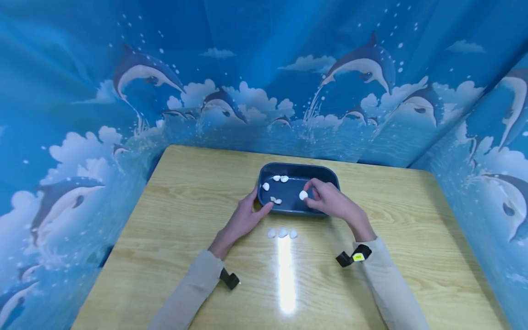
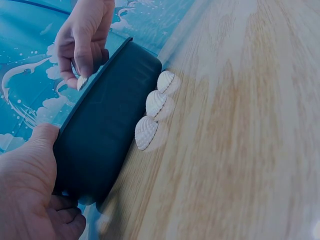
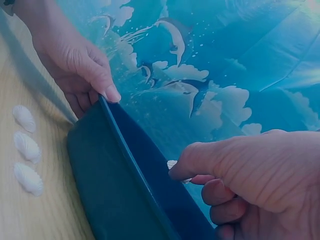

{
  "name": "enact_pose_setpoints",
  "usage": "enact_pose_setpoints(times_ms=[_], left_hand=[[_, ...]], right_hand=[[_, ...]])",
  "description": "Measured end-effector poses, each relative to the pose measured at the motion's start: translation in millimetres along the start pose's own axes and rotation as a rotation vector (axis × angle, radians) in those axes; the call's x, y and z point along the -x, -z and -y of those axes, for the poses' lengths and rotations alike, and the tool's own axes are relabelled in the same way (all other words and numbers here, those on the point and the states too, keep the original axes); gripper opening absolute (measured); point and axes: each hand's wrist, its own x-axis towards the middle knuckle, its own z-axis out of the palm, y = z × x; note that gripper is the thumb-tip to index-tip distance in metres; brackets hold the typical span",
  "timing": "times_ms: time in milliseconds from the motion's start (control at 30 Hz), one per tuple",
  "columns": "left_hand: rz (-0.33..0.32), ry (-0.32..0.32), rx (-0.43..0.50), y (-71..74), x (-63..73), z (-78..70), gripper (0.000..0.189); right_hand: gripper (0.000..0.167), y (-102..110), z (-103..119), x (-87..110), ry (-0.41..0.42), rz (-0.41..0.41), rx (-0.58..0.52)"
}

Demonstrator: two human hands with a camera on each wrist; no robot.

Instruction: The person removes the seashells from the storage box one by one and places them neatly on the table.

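Observation:
A dark blue rectangular plastic basin [image 1: 297,212] stands near the table's back edge. At its left end my left hand [image 1: 246,215] grips the wall, thumb on the rim and fingers against the outer side. Between thumb and fingertips, my right hand [image 1: 332,200] pinches a white seashell [image 1: 303,195] over the right part of the basin. More white ribbed seashells [image 1: 266,186] lie on the basin floor toward the left, several in all. In front of the basin, three seashells [image 2: 156,103] sit in a row on the table.
The light wood-grain table [image 1: 198,201] carries a bright light reflection [image 1: 286,275] near its middle. A blue curtain [image 1: 264,59] printed with dolphins hangs behind and along the sides. Small black cameras [image 1: 229,278] are strapped to both wrists.

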Motion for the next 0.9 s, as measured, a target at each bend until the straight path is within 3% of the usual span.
enact_pose_setpoints(times_ms=[467,900], left_hand=[[0.002,-0.007,0.006,0.0,-0.1,-1.0,0.083],[-0.005,-0.019,0.012,-0.4,0.6,-0.7,0.082]], right_hand=[[0.021,-5.4,5.8,30.6,0.008,-0.041,-0.014],[0.021,-14.7,4.7,46.7,-0.034,-0.040,-0.027]])
